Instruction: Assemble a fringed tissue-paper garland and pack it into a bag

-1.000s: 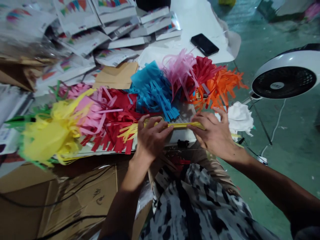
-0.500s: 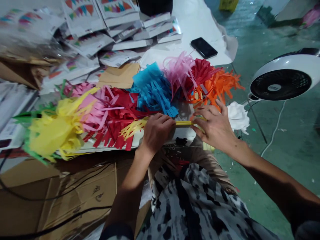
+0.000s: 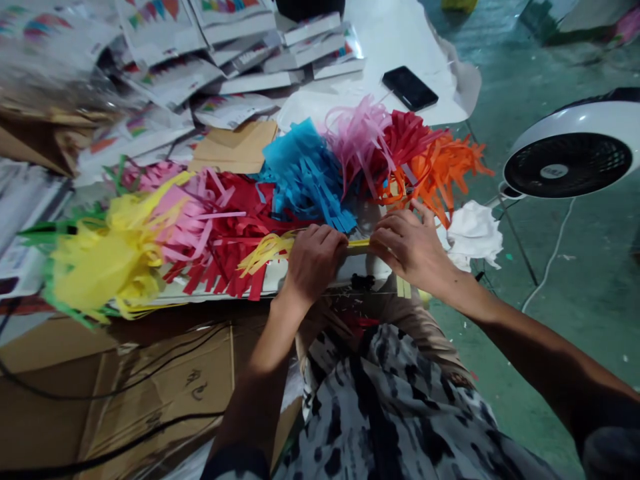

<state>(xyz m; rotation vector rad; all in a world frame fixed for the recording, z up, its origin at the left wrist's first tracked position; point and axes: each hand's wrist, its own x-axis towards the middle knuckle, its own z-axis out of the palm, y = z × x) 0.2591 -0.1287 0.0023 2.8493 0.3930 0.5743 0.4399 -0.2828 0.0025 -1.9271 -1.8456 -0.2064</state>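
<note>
The person's right hand point(image 3: 413, 244) has come nearer the left hand point(image 3: 315, 261); both pinch the yellow strip point(image 3: 359, 244) (fringed leftward).

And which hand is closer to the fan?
Right: the right hand is left of the fan; the left hand is farther left, beyond the right one.

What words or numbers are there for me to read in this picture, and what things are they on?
None can be read for sure.
Fan: pale lettering on its hub, too blurred to read.
Cardboard: dark marks that look handwritten, not clear enough to make out.
White packets: colourful pictures and tiny print, too small and blurred to read.
Yellow strip: no writing shows.
</note>
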